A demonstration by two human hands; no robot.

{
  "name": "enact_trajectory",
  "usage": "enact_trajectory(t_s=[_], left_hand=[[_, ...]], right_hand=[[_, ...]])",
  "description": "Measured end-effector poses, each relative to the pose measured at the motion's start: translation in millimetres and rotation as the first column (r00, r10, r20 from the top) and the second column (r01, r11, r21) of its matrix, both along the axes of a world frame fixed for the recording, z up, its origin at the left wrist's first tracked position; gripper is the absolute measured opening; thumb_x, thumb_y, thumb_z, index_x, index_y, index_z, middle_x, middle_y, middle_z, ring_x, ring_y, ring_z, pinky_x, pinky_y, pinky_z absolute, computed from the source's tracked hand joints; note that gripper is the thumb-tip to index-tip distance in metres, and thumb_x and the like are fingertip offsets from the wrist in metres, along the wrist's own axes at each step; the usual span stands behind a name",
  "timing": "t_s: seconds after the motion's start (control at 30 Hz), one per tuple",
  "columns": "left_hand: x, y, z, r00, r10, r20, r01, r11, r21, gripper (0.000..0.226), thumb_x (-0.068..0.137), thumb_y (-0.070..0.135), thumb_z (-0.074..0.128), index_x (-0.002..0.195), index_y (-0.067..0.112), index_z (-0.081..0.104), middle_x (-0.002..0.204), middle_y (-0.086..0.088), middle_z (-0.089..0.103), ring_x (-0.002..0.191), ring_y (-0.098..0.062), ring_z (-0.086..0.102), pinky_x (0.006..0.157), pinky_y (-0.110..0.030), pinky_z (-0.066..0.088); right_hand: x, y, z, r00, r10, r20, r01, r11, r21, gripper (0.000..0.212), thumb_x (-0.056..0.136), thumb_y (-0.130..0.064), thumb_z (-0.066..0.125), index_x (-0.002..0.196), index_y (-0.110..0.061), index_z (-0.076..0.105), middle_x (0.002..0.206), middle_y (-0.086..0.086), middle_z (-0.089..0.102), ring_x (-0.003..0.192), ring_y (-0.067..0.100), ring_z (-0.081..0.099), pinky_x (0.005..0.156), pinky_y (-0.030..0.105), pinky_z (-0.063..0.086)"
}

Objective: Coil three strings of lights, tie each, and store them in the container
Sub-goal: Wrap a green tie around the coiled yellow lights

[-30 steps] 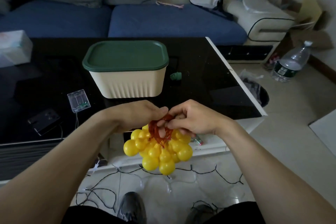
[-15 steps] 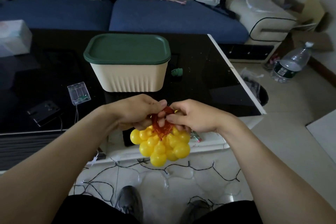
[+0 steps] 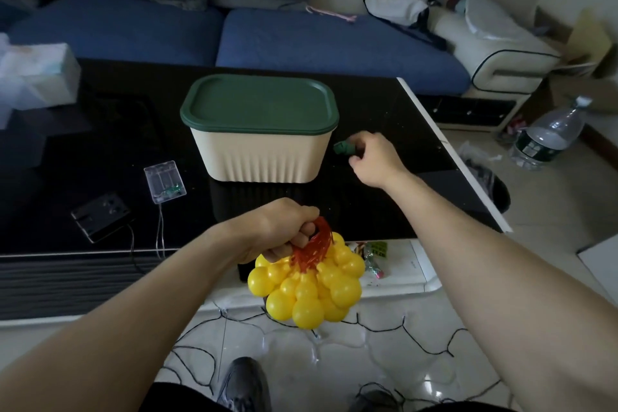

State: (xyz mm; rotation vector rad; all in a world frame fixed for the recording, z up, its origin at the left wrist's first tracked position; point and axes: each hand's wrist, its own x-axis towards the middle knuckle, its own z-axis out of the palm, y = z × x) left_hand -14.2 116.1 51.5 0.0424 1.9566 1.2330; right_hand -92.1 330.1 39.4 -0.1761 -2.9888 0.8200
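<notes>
Over black table (image 3: 100,150), left fingers (image 3: 302,237) hook coiled lights (image 3: 311,281).

Glossy yellow plastic bulbs (image 3: 306,288) on red wire; matt ribbed cream plastic container (image 3: 262,157) on a glossy black counter (image 3: 100,130).

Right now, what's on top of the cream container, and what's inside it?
A dark green lid sits closed on the cream container. Nothing rests on the lid. The inside is covered, so its contents cannot be seen.

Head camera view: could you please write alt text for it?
A left hand holds a bunch of yellow ball lights by red wire, while the right hand reaches a small green roll beside a lidded cream container.
</notes>
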Motion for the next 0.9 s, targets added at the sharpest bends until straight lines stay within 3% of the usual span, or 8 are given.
enact_trajectory(t_s=[0.1,0.17,0.23,0.33,0.43,0.57,0.73,0.9], left_hand=[[-1,-2,-1,1.0,0.01,0.001,-0.01,1.0,0.008,0.047,0.105,0.042,0.036,0.062,0.023,0.039,0.047,0.007,0.033,0.04,-0.01,0.017,0.044,-0.02,0.011],[-1,-2,-1,1.0,-0.006,0.016,0.006,1.0,-0.004,0.047,0.105,0.043,0.036,0.063,0.022,0.04,0.047,0.008,0.034,0.039,-0.01,0.018,0.044,-0.021,0.012],[1,-3,-1,0.999,-0.044,0.022,0.044,0.999,-0.031,0.046,0.105,0.045,0.035,0.065,0.022,0.041,0.05,0.007,0.033,0.041,-0.01,0.019,0.044,-0.022,0.013],[3,-1,-2,0.995,-0.101,0.023,0.102,0.994,-0.045,0.045,0.105,0.045,0.035,0.067,0.023,0.041,0.052,0.006,0.032,0.044,-0.011,0.018,0.044,-0.021,0.014],[4,0,-3,0.994,-0.106,0.024,0.107,0.993,-0.053,0.045,0.105,0.045,0.034,0.067,0.022,0.04,0.052,0.006,0.032,0.044,-0.012,0.018,0.044,-0.022,0.015],[3,4,-5,0.997,-0.072,0.022,0.073,0.996,-0.049,0.047,0.105,0.045,0.034,0.065,0.023,0.04,0.051,0.006,0.033,0.044,-0.012,0.017,0.044,-0.021,0.014],[1,15,-7,0.985,0.165,0.042,-0.166,0.986,0.011,0.049,0.104,0.049,0.035,0.065,0.02,0.043,0.047,0.004,0.039,0.035,-0.01,0.021,0.04,-0.016,0.015],[1,22,-4,0.977,0.176,0.117,-0.191,0.973,0.133,0.06,0.093,0.074,0.03,0.065,0.021,0.039,0.054,0.003,0.036,0.041,-0.012,0.017,0.038,-0.018,0.014]], right_hand=[[-29,-9,-12,0.994,0.056,0.091,-0.069,0.986,0.152,0.061,0.099,-0.014,0.055,0.154,-0.028,0.034,0.157,0.008,0.027,0.14,0.035,0.03,0.11,0.043,0.036],[-41,-9,-21,0.981,0.079,0.179,-0.12,0.965,0.234,0.063,0.099,-0.018,0.055,0.155,-0.031,0.031,0.161,0.005,0.021,0.143,0.035,0.025,0.111,0.048,0.037],[-48,-8,-30,0.982,0.084,0.169,-0.128,0.956,0.265,0.054,0.098,-0.018,0.057,0.149,-0.028,0.042,0.155,0.007,0.03,0.137,0.033,0.034,0.107,0.048,0.042],[-46,-4,-35,1.0,0.028,0.004,-0.028,0.958,0.284,0.034,0.095,-0.011,0.06,0.129,-0.018,0.057,0.132,0.009,0.048,0.115,0.03,0.053,0.09,0.043,0.051],[-36,1,-40,0.999,0.005,-0.043,0.007,0.961,0.276,0.032,0.097,-0.02,0.061,0.128,-0.011,0.058,0.124,0.01,0.052,0.108,0.03,0.058,0.082,0.036,0.047],[-12,13,-41,1.0,0.002,-0.009,-0.001,0.996,0.09,0.035,0.101,-0.034,0.057,0.123,-0.009,0.063,0.122,0.012,0.058,0.102,0.023,0.059,0.081,0.031,0.044],[40,8,-16,0.996,0.07,-0.06,-0.088,0.908,-0.411,0.024,0.102,-0.03,0.056,0.117,-0.013,0.064,0.107,0.011,0.068,0.06,0.004,0.058,0.056,0.022,0.048],[99,-6,9,0.949,0.259,-0.178,-0.314,0.794,-0.521,0.024,0.095,-0.014,0.066,0.117,-0.004,0.069,0.092,-0.005,0.071,0.069,-0.007,0.064,0.062,0.012,0.047]])
